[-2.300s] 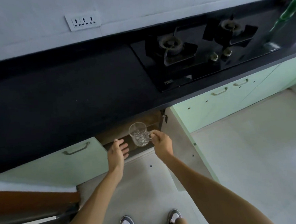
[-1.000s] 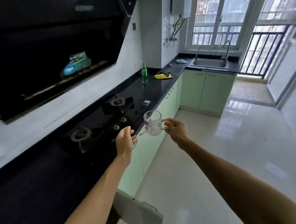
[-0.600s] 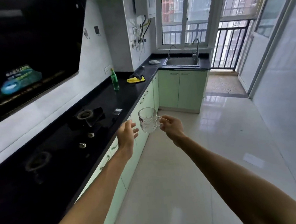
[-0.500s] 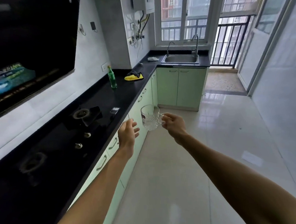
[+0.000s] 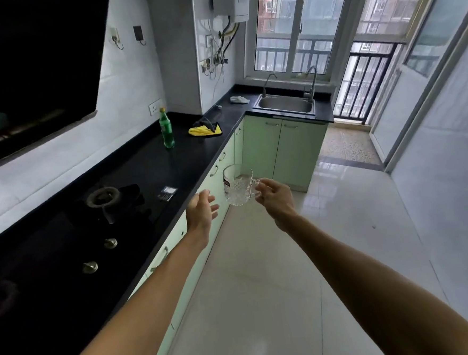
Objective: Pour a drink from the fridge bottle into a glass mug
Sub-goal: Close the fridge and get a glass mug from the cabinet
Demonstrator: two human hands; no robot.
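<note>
A clear cut-glass mug (image 5: 237, 186) hangs upright and empty in the air beside the counter's front edge. My right hand (image 5: 274, 196) grips its handle. My left hand (image 5: 202, 211) floats a little left of the mug with fingers spread, holding nothing and not touching the glass. A green bottle (image 5: 166, 129) with a yellow cap stands upright on the black countertop (image 5: 171, 165), farther along near the wall.
A gas hob (image 5: 104, 203) with two knobs is set into the counter at my left. A yellow cloth (image 5: 204, 129) lies past the bottle. A steel sink (image 5: 286, 104) sits under the window. Pale green cabinets (image 5: 280, 146) line the tiled floor.
My view swung up from the open lower cabinet to look along the kitchen. The mug has stayed in my right hand throughout, and the bottle and sink have come nearer.
</note>
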